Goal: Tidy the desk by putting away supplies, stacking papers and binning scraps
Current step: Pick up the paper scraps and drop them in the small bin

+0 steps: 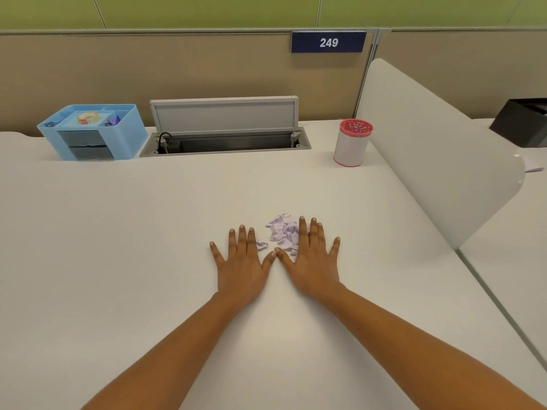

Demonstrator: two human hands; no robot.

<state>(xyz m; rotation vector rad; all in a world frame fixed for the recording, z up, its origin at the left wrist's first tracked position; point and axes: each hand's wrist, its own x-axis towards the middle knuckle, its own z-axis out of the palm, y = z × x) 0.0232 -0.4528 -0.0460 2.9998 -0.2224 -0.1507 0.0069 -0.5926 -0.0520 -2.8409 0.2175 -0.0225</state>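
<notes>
A small heap of torn, crumpled white-and-purple paper scraps [282, 233] lies on the white tabletop [118, 232], with one stray piece just left of it. At the back left stands a light-blue organizer [130, 137] holding a tape roll [88, 117]. At the back right a white cylindrical bin [350, 149] with a red rim stands upright.
</notes>
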